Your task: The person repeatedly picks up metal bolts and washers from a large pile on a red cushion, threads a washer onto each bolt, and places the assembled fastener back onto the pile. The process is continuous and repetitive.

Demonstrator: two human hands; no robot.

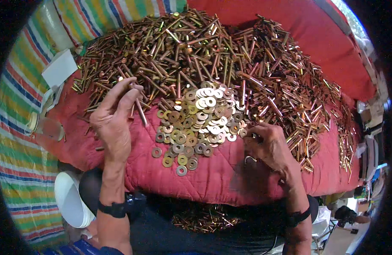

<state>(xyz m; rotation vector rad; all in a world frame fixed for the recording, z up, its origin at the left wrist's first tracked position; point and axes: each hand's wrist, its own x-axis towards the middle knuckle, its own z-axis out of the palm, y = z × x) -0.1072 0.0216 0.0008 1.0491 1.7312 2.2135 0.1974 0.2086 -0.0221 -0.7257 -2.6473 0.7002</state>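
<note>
My left hand (116, 112) is raised at the left edge of a washer heap, thumb and fingers closed on a long brass-coloured bolt (141, 112) that slants downward. Flat round washers (200, 123), some golden and some grey, lie heaped on the red quilted cloth (162, 180) between my hands. My right hand (269, 146) is beside the heap's right edge with its fingers curled together. A pale curved rim shows under those fingers; what they hold cannot be made out. Behind the washers spreads a large pile of bolts (196, 55), lying in all directions.
Striped plastic sheeting (24, 140) hangs at the left. Against it are a white box (60, 68) and a clear plastic jar (50, 128). White nested tubs (72, 202) stand lower left. More bolts (206, 219) lie below the cloth's front edge. Clutter lines the right side.
</note>
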